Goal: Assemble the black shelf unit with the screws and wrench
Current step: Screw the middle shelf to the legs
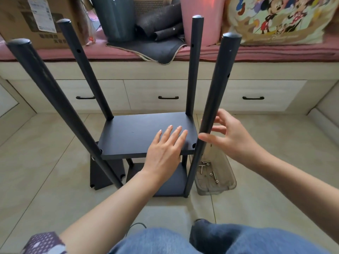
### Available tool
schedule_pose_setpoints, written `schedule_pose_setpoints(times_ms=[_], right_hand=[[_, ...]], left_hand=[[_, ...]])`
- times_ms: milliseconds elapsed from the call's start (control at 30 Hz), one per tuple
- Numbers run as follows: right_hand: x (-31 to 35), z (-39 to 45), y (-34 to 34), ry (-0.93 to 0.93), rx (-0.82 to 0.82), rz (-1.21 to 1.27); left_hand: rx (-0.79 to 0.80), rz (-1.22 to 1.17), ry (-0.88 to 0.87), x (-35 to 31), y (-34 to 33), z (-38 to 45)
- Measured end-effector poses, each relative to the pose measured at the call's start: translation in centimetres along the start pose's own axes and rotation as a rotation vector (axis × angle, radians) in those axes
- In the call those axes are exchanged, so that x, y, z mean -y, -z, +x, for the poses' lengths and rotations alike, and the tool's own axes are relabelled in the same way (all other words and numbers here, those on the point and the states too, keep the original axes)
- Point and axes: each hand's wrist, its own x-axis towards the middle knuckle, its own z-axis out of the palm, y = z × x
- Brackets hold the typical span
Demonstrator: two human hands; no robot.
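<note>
The half-built black shelf unit stands on the pale tiled floor at the centre of the view, four round black poles rising from a flat matte-black shelf board, with a lower board visible beneath it. The left hand lies flat on the board toward its 4 o'clock corner, fingers straight and together, pressing it down. The right hand is spread loosely around the near-right black pole, thumb touching it, fingers not closed.

This looks like the seating of the board against that pole, before it is fastened. The next move likely calls for lining up the corner hole with the pole's hole, then reaching toward 5 o'clock, where a clear plastic tray holds silver screws and a small L-shaped metal wrench. A spare black panel lies on the floor at 7 o'clock.
</note>
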Motion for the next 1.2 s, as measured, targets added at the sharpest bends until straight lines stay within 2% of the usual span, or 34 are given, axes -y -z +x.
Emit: schedule_pose_setpoints(times_ms=[233, 433, 767, 967, 1100, 1200], right_hand=[[1.9, 0.4, -0.4, 0.046, -0.003, -0.033], [1.7, 0.2, -0.2, 0.035, 0.010, -0.012], [2.4, 0.9, -0.4, 0.052, 0.077, 0.005], [2.4, 0.6, -1.5, 0.069, 0.024, 0.019], [2.5, 0.9, -2.3, 0.078, 0.031, 0.028], [2.4, 1.2, -2.9, 0.088, 0.036, 0.030]], left_hand=[[-0.042, 0.013, -0.013, -1.0, -1.0, 0.6], [0.022, 0.037, -0.037, -0.8, -2.0, 0.6], [-0.116, 0.013, -0.068, -0.6, -1.4, -0.1], [-0.147, 0.005, -0.122, 0.5, -1.1, -0.7], [-0.118, -0.012, -0.130, 1.5, -0.6, -0.9], [-0.039, -0.032, -0.113, 1.8, -0.3, -0.8]])
